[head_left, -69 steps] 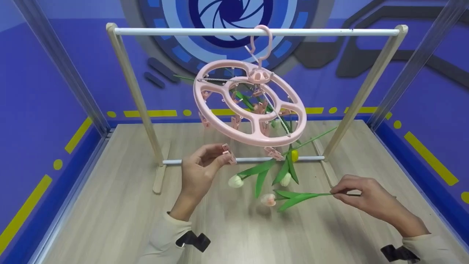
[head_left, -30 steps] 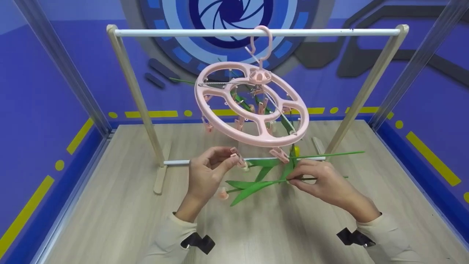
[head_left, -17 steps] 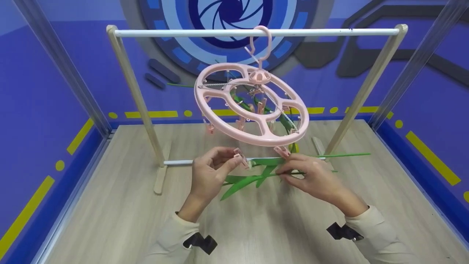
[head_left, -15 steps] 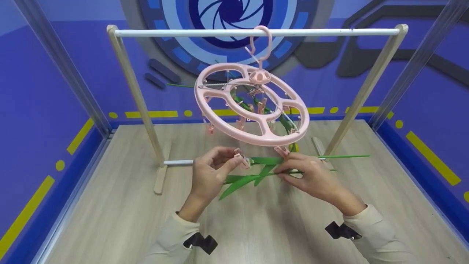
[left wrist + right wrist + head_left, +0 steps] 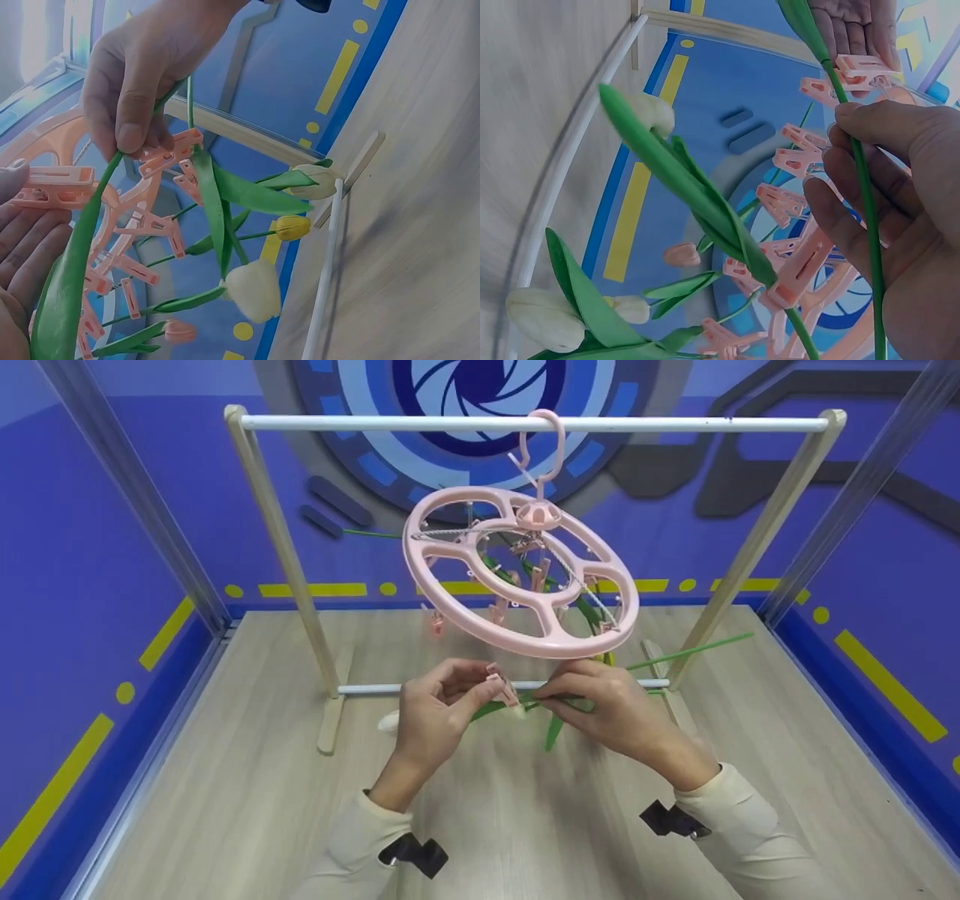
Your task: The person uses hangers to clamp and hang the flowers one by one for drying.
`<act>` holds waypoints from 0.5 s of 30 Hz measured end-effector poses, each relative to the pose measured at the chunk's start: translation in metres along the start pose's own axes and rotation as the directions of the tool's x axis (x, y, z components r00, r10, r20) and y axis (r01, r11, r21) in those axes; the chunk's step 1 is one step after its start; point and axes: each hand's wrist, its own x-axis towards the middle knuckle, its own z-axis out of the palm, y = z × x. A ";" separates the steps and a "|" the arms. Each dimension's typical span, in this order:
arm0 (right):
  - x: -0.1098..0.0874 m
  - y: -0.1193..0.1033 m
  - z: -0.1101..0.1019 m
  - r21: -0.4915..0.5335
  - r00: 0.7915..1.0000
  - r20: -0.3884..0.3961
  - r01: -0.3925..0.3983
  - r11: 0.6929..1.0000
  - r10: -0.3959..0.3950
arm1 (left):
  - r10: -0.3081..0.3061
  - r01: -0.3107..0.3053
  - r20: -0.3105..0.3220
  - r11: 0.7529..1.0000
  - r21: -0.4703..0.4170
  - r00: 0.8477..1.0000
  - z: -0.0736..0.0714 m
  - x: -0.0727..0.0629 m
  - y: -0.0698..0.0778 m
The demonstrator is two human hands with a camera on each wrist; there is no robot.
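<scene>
My left hand (image 5: 435, 712) pinches a pink clothespin (image 5: 506, 686) below the front rim of a round pink clip hanger (image 5: 517, 641). My right hand (image 5: 619, 709) pinches the green stem of a tulip (image 5: 870, 225) between thumb and fingers. That stem crosses right by the left hand's clothespin in both wrist views; whether it lies between the clothespin's jaws I cannot tell. The held tulip's leaf (image 5: 64, 292) hangs beside the left palm. A pale bloom (image 5: 388, 721) shows left of the left hand. White tulips (image 5: 253, 291) and a yellow tulip (image 5: 292, 227) hang from other clips.
The hanger's hook (image 5: 555, 442) sits over the white top rod (image 5: 675, 424) of a wooden rack. Its posts (image 5: 281, 540) stand on the wood-patterned table (image 5: 225, 795). A lower white rod (image 5: 367, 690) runs behind the hands. Patterned blue walls surround the table.
The right hand has moved left with the tulip, bringing its stem up to the clothespin in the left hand. The left hand has shifted slightly right, still pinching the clothespin.
</scene>
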 end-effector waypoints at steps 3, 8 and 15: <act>0.001 -0.001 0.001 -0.006 1.000 -0.011 0.003 1.000 -0.003 | -0.004 0.004 0.003 1.000 -0.012 1.000 0.000 0.001 0.000; 0.002 -0.001 0.002 -0.013 0.999 -0.032 0.030 0.999 -0.030 | -0.009 0.009 0.010 1.000 -0.022 1.000 0.000 0.000 -0.001; 0.003 -0.001 0.003 0.008 0.998 -0.041 0.040 0.999 -0.040 | -0.002 0.003 0.010 1.000 -0.026 1.000 0.001 0.000 0.000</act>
